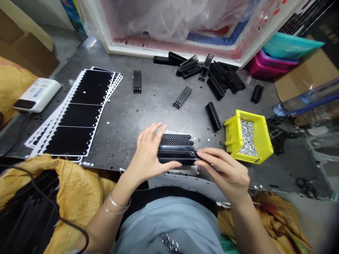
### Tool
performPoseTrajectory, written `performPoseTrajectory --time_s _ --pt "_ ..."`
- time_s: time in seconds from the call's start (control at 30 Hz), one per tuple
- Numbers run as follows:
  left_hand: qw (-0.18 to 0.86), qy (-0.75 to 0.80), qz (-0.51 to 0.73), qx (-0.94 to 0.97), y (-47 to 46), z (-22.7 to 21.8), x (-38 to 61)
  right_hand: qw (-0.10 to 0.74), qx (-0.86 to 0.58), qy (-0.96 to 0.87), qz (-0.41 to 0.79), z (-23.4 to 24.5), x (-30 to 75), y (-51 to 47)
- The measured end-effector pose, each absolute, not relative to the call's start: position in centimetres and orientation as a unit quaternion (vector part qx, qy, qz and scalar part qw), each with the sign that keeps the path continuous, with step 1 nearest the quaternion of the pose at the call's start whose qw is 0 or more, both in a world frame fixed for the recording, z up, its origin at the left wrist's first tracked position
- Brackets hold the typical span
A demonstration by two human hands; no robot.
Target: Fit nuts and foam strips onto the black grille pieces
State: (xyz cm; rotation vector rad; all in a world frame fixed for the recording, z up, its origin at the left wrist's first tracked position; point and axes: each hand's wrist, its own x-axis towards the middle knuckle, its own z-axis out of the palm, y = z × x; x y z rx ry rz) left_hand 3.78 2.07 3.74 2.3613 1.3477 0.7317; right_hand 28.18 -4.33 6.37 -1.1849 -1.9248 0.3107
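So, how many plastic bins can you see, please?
3: a yellow bin on the table, and a pink bin under a teal bin beyond it; more may be hidden.

White plastic-lined bin (127, 50) behind steel workbench (156, 114); cardboard boxes (28, 46) left, pink basket (267, 67) right, concrete floor (66, 46) beyond

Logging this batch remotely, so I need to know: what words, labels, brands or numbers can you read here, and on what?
Nothing is legible: the label on the white device has blue print too small to read, and the print on the yellow sack is too blurred.
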Motion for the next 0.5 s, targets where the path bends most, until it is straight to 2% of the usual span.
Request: performPoseTrajectory --time_s 0.13,0.27,0.4,0.5 --pt "0.239 0.427 0.166 0.856 3.6 1.8 5.2 0.440 -0.521 -0.717 0.142 6.1 28.7 -3.8" --pt "0.260 0.429 0.198 0.842 3.1 1.9 4.6 0.431 -0.512 -0.718 0.189 4.9 26.9 -1.1" --pt "0.230 0.531 0.261 0.773 2.8 3.4 1.1 0.382 -0.431 -0.786 0.226 3.1 24.2 2.0" --pt "0.208 0.585 0.254 0.741 2.2 3.7 -0.7 0.353 -0.390 -0.820 0.228 2.2 23.0 3.2"
